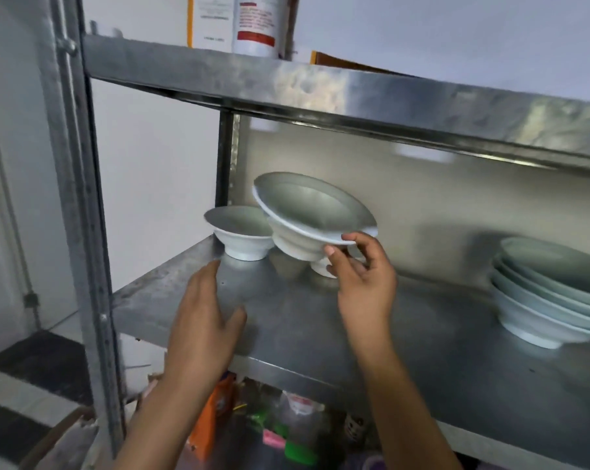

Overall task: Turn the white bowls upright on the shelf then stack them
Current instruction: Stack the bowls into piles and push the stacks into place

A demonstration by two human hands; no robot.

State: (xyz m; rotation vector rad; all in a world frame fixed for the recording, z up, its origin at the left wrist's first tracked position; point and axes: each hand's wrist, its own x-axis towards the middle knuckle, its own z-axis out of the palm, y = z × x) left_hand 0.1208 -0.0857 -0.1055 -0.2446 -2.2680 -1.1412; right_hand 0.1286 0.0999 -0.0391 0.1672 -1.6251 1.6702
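Right hand point(358, 266) pinches the near rim of a wide white ceramic bowl point(312, 212), thumb on top of the rim, fingers curled under it; the wide bowl is upright but tilted, lifted off the galvanised metal shelf point(405, 320). Under the right hand a small white foot point(322, 268) shows on the shelf, probably another bowl; too hidden to tell which way up. Small white footed bowl point(241, 234) stands upright at the back left corner of the shelf, just beside the lifted bowl and maybe touching it, cannot tell. Left hand point(207, 313) is flat and relaxed, fingers straight, holding nothing, hovering over the shelf front and pointing at the small bowl. Finished stack of white wide bowls point(551, 296) sits upright at the far right of the shelf, well apart from both hands. Upper metal shelf point(320, 86) hangs close over the work. Risks, my guess: one-edge pinch is weak, so the tilted bowl may slip or swing and knock the small bowl against the rear post; lifting too high may clip the upper shelf; setting it down off-centre on the hidden piece may leave it rocking. Left hand looks placed to steady things.
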